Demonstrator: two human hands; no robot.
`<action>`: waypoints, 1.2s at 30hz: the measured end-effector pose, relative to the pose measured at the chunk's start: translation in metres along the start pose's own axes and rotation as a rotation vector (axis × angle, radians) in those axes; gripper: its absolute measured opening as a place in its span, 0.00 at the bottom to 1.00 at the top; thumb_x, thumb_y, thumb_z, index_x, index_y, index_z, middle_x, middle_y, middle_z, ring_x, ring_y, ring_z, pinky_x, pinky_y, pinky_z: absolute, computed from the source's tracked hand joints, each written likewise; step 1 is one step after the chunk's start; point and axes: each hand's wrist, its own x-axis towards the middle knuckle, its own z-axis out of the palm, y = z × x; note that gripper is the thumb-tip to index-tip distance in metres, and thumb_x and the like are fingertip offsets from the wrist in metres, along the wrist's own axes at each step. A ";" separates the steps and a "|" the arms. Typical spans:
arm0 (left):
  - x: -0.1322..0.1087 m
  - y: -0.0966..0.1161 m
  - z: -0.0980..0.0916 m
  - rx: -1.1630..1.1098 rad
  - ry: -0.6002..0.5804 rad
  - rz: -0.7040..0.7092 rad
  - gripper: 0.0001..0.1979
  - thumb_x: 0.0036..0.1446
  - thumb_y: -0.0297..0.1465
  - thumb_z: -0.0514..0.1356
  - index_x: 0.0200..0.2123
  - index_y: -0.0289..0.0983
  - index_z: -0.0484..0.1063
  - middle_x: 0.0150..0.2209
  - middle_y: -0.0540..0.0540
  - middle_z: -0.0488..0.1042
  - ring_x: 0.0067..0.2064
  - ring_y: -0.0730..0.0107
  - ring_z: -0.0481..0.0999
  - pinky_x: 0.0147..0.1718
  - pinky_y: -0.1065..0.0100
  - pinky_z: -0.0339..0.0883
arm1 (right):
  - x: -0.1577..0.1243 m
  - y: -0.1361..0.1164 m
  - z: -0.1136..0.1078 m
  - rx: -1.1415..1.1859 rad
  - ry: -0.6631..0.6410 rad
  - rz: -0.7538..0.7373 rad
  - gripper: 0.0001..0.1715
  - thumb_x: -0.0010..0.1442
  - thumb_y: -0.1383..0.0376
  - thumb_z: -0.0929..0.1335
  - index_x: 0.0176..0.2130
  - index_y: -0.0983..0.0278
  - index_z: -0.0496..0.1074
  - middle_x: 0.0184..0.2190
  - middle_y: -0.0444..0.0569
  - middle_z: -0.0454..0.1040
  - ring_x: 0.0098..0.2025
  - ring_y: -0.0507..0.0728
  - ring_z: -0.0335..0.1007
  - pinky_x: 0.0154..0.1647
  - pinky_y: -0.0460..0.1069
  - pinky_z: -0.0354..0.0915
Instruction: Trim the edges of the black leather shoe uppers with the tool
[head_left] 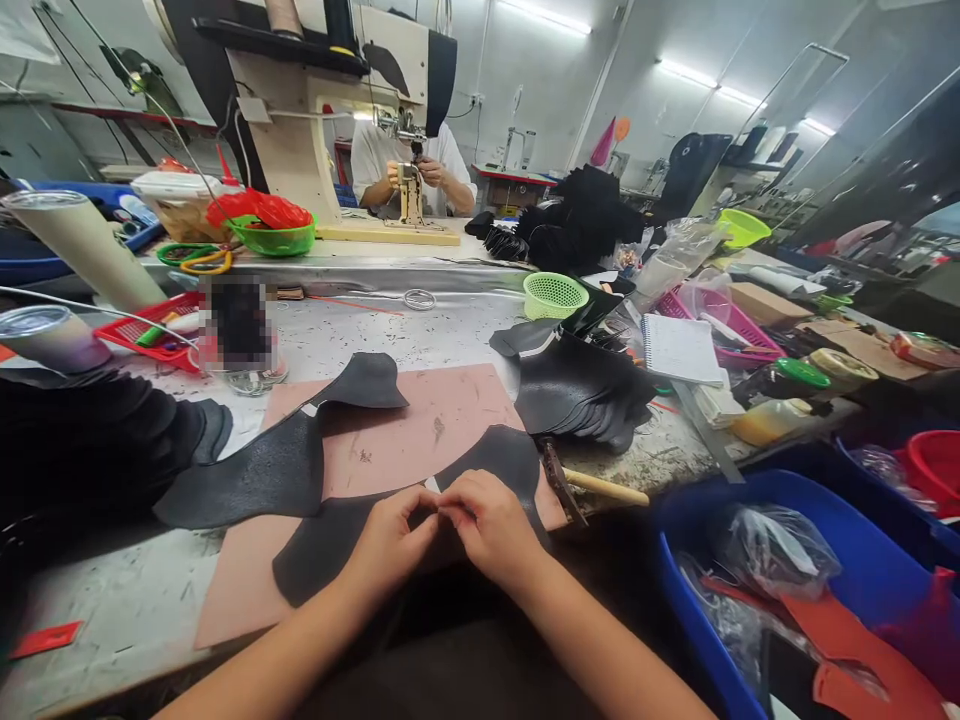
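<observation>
My left hand and my right hand meet at the middle of a curved black leather-like piece, fingertips pinched together at its narrow part. A small white strip shows just above the fingertips; what exactly lies between them is partly hidden. Beneath the piece is a pink board. Farther back and left on that board lies a second black piece, with a white strip at its narrow middle. It overhangs the board's left edge.
Stacks of black pieces stand at left and right. A hammer lies by the board's right edge. Nearby are a green basket, a notebook and a blue bin. Across the table, a person sits behind a sewing machine.
</observation>
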 end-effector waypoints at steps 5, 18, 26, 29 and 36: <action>0.002 -0.006 0.002 -0.079 0.043 -0.066 0.10 0.46 0.36 0.54 0.24 0.37 0.71 0.24 0.50 0.75 0.28 0.68 0.72 0.30 0.70 0.65 | 0.003 0.008 0.010 0.299 0.122 0.189 0.06 0.55 0.68 0.61 0.27 0.63 0.64 0.25 0.44 0.66 0.30 0.52 0.60 0.32 0.47 0.58; 0.010 -0.004 -0.002 -0.193 0.073 -0.162 0.09 0.41 0.37 0.58 0.22 0.36 0.70 0.23 0.50 0.72 0.29 0.68 0.70 0.31 0.69 0.64 | -0.007 -0.010 -0.021 -0.100 0.006 -0.140 0.10 0.56 0.71 0.62 0.31 0.64 0.72 0.26 0.47 0.72 0.31 0.52 0.63 0.34 0.48 0.59; 0.014 -0.003 -0.007 -0.344 0.023 -0.261 0.10 0.38 0.36 0.60 0.24 0.36 0.67 0.25 0.51 0.70 0.29 0.70 0.69 0.30 0.69 0.62 | -0.014 -0.010 -0.028 -0.206 -0.133 -0.018 0.03 0.51 0.71 0.66 0.29 0.64 0.70 0.33 0.48 0.70 0.35 0.54 0.63 0.36 0.48 0.61; 0.014 -0.003 -0.006 -0.349 0.038 -0.230 0.10 0.37 0.34 0.60 0.25 0.36 0.66 0.25 0.52 0.69 0.30 0.70 0.69 0.32 0.69 0.61 | -0.006 -0.003 -0.019 -0.258 -0.075 0.059 0.09 0.51 0.73 0.66 0.35 0.65 0.69 0.33 0.49 0.71 0.36 0.56 0.64 0.37 0.50 0.61; 0.011 -0.012 -0.003 -0.334 0.046 -0.240 0.13 0.38 0.30 0.58 0.31 0.38 0.62 0.25 0.53 0.72 0.30 0.71 0.70 0.31 0.70 0.59 | 0.012 -0.002 0.000 -0.168 -0.068 0.113 0.03 0.52 0.70 0.67 0.30 0.63 0.69 0.28 0.46 0.71 0.33 0.54 0.64 0.35 0.48 0.61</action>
